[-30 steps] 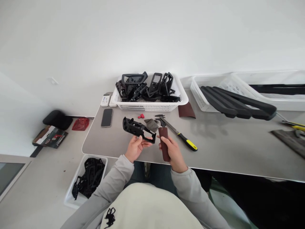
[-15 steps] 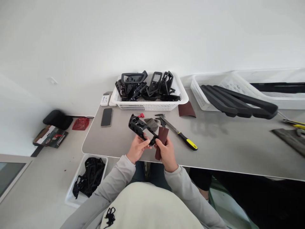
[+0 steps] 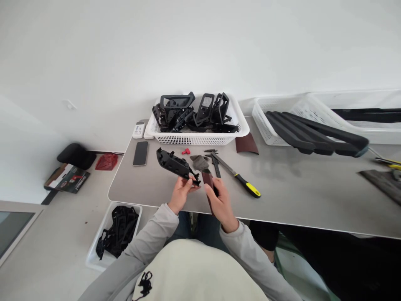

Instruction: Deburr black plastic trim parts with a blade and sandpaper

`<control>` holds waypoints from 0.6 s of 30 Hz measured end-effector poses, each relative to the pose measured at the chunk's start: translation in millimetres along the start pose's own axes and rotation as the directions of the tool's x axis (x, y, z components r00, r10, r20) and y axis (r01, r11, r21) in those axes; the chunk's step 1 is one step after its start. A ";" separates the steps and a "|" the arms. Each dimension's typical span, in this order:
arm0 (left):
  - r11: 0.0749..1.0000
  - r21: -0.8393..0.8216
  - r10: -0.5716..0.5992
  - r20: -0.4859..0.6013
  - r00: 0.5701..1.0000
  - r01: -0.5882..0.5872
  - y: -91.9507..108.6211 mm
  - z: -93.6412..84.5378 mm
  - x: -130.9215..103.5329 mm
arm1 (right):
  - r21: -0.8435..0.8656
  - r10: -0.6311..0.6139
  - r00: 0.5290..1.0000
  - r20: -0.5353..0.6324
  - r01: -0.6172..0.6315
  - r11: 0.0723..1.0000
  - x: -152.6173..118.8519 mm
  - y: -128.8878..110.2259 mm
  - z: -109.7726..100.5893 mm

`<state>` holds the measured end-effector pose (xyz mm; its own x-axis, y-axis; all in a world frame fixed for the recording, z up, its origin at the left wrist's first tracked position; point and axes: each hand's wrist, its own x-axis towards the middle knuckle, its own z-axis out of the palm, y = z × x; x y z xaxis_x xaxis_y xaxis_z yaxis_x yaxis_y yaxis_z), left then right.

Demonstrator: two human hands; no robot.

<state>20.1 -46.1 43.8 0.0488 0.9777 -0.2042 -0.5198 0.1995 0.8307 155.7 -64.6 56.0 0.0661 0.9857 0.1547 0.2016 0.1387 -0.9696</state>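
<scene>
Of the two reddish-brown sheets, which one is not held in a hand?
The sheet lying on the table, at the front right corner of the white basket. The other sheet is gripped in the right hand.

Black part [image 3: 174, 163], maroon strip [image 3: 207, 178], grey desk [image 3: 291, 194]
In front of the white grid-patterned basket [image 3: 200, 139]: red clip [image 3: 187, 151], yellow-and-black handle [image 3: 248, 186].

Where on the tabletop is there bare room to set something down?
Widest: tabletop between the yellow-handled file and the dark cloth far right. Smaller: left end, between phone and left hand. Crowded: before the white basket, with red piece, grey rag, caliper.
</scene>
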 end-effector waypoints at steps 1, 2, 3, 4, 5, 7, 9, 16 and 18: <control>1.000 0.023 0.007 -0.023 1.000 -0.006 -1.4 -0.5 0.5 | -0.049 -0.034 0.999 0.029 0.035 0.998 -1.8 -3.4 -0.5; 0.999 0.043 0.010 -0.042 0.999 -0.009 -2.6 -1.0 0.8 | -0.091 -0.054 0.996 0.072 0.060 0.994 -3.8 -6.6 -0.8; 0.998 0.058 0.012 -0.056 0.998 -0.009 -3.5 -1.2 0.8 | -0.125 -0.058 0.991 0.121 0.073 0.990 -5.7 -9.4 -1.0; 0.998 0.065 0.014 -0.066 0.998 -0.010 -4.1 -1.3 0.7 | -0.157 -0.054 0.986 0.159 0.080 0.984 -7.5 -11.9 -1.3; 0.998 0.066 0.019 -0.074 0.997 -0.014 -4.3 -1.3 0.3 | -0.188 -0.047 0.982 0.182 0.082 0.979 -9.0 -13.9 -1.8; 0.998 0.059 0.030 -0.084 0.996 -0.025 -3.4 -1.0 -0.5 | -0.233 -0.030 0.978 0.208 0.079 0.969 -10.5 -16.6 -3.6; 0.998 0.048 0.048 -0.083 0.995 -0.044 -1.0 -0.6 -1.1 | -0.234 -0.018 0.973 0.230 0.074 0.970 -9.5 -17.6 -6.2; 0.998 -0.061 0.028 -0.030 0.999 -0.030 4.5 0.4 1.8 | -0.099 -0.036 0.974 0.222 0.059 0.993 -2.9 -18.2 -8.5; 0.997 -0.082 0.010 -0.042 0.999 -0.013 4.1 0.2 2.6 | -0.096 -0.021 0.953 0.301 0.052 0.994 -4.4 -20.4 -8.2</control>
<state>18.2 -42.8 46.8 0.0080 0.9760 -0.2176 -0.5889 0.1805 0.7878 159.3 -72.5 76.6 -0.2352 0.9656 0.1109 0.2980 0.1803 -0.9374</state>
